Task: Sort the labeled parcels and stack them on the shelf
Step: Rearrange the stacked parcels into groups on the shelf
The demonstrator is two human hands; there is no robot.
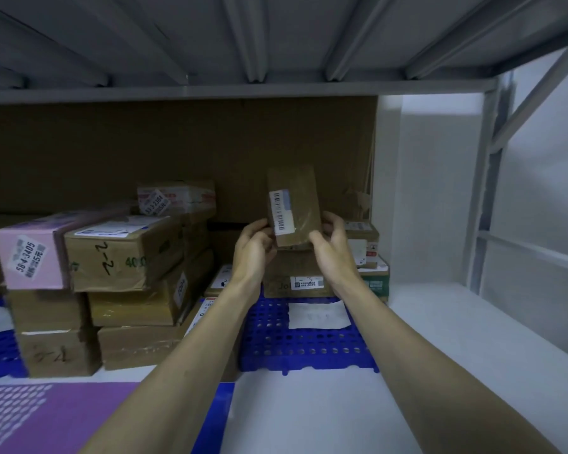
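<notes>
A small brown taped parcel (pixel 300 201) with a white barcode label stands upright in the air above the shelf, label facing me. My left hand (pixel 254 249) grips its lower left edge and my right hand (pixel 333 245) grips its lower right edge. Under my hands a stack of brown parcels (pixel 304 276) sits on a blue perforated mat (pixel 295 339). To the left stand more stacked parcels: a pink box (pixel 30 253) marked 584-3405, a brown box (pixel 122 253) with "2-2" handwritten on it, and several plain brown boxes below.
A brown cardboard sheet (pixel 177 149) backs the shelf. The grey upper shelf (pixel 243 90) hangs low overhead. A metal upright (pixel 486 191) bounds the right side, with bare white shelf surface (pixel 456 322) beside it. A purple mat (pixel 63 417) lies front left. A white paper slip (pixel 317 314) rests on the blue mat.
</notes>
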